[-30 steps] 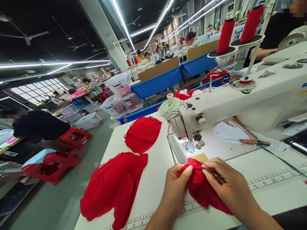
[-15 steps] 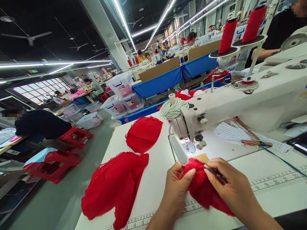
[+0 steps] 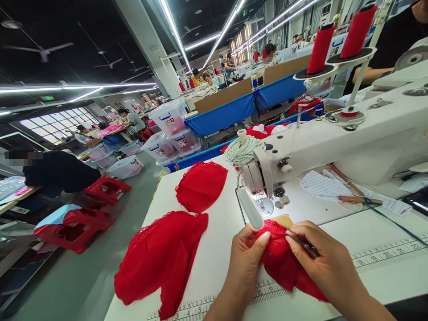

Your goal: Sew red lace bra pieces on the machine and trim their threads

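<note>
Below the needle area of the white sewing machine (image 3: pixel 334 138), a red lace-edged fabric piece (image 3: pixel 279 263) is held in front of me. My left hand (image 3: pixel 245 258) pinches its lace edge between thumb and fingers. My right hand (image 3: pixel 317 254) is closed around a slim dark metal tool (image 3: pixel 306 245), with the tip at the lace. The fingers cover much of the tool, so I cannot tell whether it is snips or tweezers. Two more red lace-edged pieces lie to the left, a smaller one (image 3: pixel 201 187) farther back and a larger one (image 3: pixel 160 254) nearer.
A printed ruler (image 3: pixel 267 292) runs along the table's front. Red thread cones (image 3: pixel 321 49) stand behind the machine. Paper scraps (image 3: pixel 323 185) and a wooden-handled tool (image 3: pixel 359 199) lie at right. Red stools (image 3: pixel 76 227) and plastic bins (image 3: pixel 167 118) stand on the floor; a person sits at left.
The view has shifted very slightly. Both hands keep nearly the same grip and place; the red fabric by the left thumb looks a little differently folded.
</note>
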Demonstrator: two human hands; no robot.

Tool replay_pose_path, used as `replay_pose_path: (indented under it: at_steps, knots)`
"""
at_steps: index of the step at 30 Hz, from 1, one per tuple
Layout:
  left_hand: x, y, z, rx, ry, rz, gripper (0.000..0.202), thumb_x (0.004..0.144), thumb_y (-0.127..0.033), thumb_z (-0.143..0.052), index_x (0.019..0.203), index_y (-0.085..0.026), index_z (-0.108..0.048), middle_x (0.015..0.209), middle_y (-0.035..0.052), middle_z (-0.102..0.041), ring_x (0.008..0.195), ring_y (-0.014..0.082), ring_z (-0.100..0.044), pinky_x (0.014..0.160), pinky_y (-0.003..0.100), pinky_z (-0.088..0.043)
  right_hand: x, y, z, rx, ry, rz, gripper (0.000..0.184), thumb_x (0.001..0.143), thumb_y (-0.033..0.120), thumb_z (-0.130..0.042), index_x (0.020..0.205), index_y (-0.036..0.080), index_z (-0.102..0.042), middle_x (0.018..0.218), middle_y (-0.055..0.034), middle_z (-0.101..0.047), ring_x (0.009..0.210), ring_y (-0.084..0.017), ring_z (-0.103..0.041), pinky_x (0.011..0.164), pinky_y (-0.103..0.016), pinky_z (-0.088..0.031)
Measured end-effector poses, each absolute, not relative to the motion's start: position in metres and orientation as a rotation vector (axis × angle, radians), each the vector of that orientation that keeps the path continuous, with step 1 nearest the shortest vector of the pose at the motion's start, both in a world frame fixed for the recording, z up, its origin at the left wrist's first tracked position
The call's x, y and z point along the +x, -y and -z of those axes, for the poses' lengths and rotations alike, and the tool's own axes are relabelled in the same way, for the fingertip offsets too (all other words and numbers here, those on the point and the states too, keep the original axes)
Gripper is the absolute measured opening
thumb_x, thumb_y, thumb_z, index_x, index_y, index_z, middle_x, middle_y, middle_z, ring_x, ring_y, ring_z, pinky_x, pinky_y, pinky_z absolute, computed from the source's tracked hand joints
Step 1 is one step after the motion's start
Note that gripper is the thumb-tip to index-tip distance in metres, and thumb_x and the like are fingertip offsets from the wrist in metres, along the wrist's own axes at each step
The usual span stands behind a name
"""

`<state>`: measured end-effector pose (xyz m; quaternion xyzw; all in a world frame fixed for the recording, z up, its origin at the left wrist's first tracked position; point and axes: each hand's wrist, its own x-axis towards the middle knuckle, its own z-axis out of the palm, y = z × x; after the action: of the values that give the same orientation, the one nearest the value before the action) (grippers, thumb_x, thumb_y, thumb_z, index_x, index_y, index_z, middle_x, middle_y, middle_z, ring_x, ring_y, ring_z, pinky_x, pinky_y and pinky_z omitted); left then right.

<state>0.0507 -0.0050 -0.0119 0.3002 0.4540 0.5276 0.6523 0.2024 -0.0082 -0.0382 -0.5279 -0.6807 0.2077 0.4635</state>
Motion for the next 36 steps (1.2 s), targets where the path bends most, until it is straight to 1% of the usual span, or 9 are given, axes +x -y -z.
replay_pose_path:
  at_steps: [11,15,19,22,25,29,31,33,36]
  knots:
    - [0.052,0.005,0.01,0.646,-1.041,-1.191,0.024,0.066,-0.034,-0.081,0.07,-0.014,-0.067,0.067,0.0005,-0.067,0.062,0.0108,-0.057,0.064,0.022,-0.045,0.209,0.005,0.039,-1.252,1.757,-0.447,0.006,0.086,0.022,-0.051,0.085,0.026,-0.054,0.082,0.0003,-0.064,0.063,-0.013,-0.06,0.057,-0.024,-0.051]
    - [0.052,0.005,0.013,0.676,-1.05,-1.157,0.028,0.062,-0.035,-0.083,0.073,-0.015,-0.068,0.069,0.0017,-0.068,0.065,0.0137,-0.059,0.067,0.025,-0.045,0.208,0.007,0.039,-1.237,1.809,-0.422,0.008,0.086,0.02,-0.049,0.086,0.027,-0.055,0.083,-0.0004,-0.065,0.066,-0.014,-0.062,0.059,-0.024,-0.053]
    - [0.048,0.005,0.016,0.983,-1.141,-1.128,0.03,0.067,-0.042,-0.077,0.072,-0.014,-0.07,0.073,0.0046,-0.067,0.068,0.0169,-0.057,0.065,0.026,-0.043,0.211,0.012,0.033,-1.135,1.887,-0.405,0.012,0.089,0.021,-0.048,0.09,0.027,-0.058,0.086,-0.0002,-0.066,0.074,-0.014,-0.066,0.065,-0.022,-0.054]
    - [0.042,0.008,0.014,1.032,-1.12,-1.119,0.03,0.071,-0.045,-0.074,0.068,-0.015,-0.069,0.071,0.0034,-0.063,0.067,0.0151,-0.054,0.063,0.024,-0.041,0.23,0.013,0.035,-1.196,1.914,-0.333,0.01,0.089,0.029,-0.051,0.095,0.028,-0.059,0.093,-0.0011,-0.068,0.082,-0.015,-0.068,0.069,-0.022,-0.055]
    - [0.037,0.01,0.01,0.809,-0.979,-1.009,0.033,0.068,-0.048,-0.076,0.075,-0.017,-0.069,0.062,0.0,-0.059,0.055,0.0109,-0.048,0.056,0.022,-0.037,0.258,0.011,0.046,-1.453,1.882,-0.138,0.023,0.089,0.04,-0.048,0.105,0.026,-0.058,0.1,-0.0052,-0.068,0.079,-0.02,-0.069,0.059,-0.027,-0.056]
    - [0.037,0.015,-0.002,0.805,-1.049,-1.04,0.033,0.064,-0.04,-0.081,0.063,-0.015,-0.06,0.057,-0.0027,-0.054,0.053,0.0073,-0.044,0.051,0.017,-0.033,0.29,0.005,0.065,-1.627,1.921,0.241,0.037,0.09,0.036,-0.035,0.11,0.018,-0.06,0.097,-0.0122,-0.066,0.074,-0.027,-0.068,0.046,-0.036,-0.052]
    - [0.038,0.021,-0.012,0.737,-1.001,-1.07,0.03,0.066,-0.04,-0.08,0.071,-0.016,-0.061,0.062,-0.0022,-0.057,0.055,0.008,-0.048,0.053,0.017,-0.037,0.298,0.003,0.068,-1.615,1.962,0.362,0.038,0.09,0.032,-0.032,0.108,0.015,-0.061,0.092,-0.0134,-0.066,0.072,-0.029,-0.067,0.046,-0.038,-0.052]
    - [0.04,0.032,-0.022,0.676,-0.945,-1.088,0.031,0.067,-0.038,-0.08,0.083,-0.018,-0.063,0.07,-0.0001,-0.061,0.061,0.0105,-0.055,0.061,0.02,-0.043,0.301,0.003,0.065,-1.575,1.991,0.455,0.037,0.09,0.031,-0.034,0.106,0.014,-0.063,0.094,-0.0157,-0.067,0.073,-0.031,-0.067,0.048,-0.042,-0.052]
    - [0.047,0.053,-0.027,0.658,-1.024,-1.168,0.04,0.066,-0.039,-0.08,0.098,-0.021,-0.062,0.071,0.0007,-0.063,0.062,0.0129,-0.059,0.064,0.023,-0.046,0.286,0.016,0.05,-1.438,1.912,0.391,0.03,0.089,0.032,-0.041,0.105,0.018,-0.063,0.102,-0.0161,-0.067,0.085,-0.034,-0.067,0.062,-0.048,-0.056]
